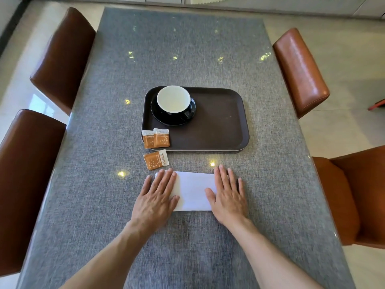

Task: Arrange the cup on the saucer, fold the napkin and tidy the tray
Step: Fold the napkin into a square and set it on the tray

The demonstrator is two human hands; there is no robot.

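A white napkin [192, 191] lies as a flat folded rectangle on the grey table, in front of the dark brown tray [220, 126]. My left hand [157, 197] presses flat on its left end and my right hand [227, 195] presses flat on its right end, fingers spread. A black cup with a white inside [174, 100] stands upright on a black saucer [158, 115] in the tray's far left corner. Two orange sachets [155, 138] rest on the tray's near left edge. A third orange sachet [155, 159] lies on the table just below them.
The grey table [187, 51] stretches far ahead. Two brown leather chairs [62, 57] stand along its left side and two more chairs [300, 69] along its right side. The tray's right half holds nothing.
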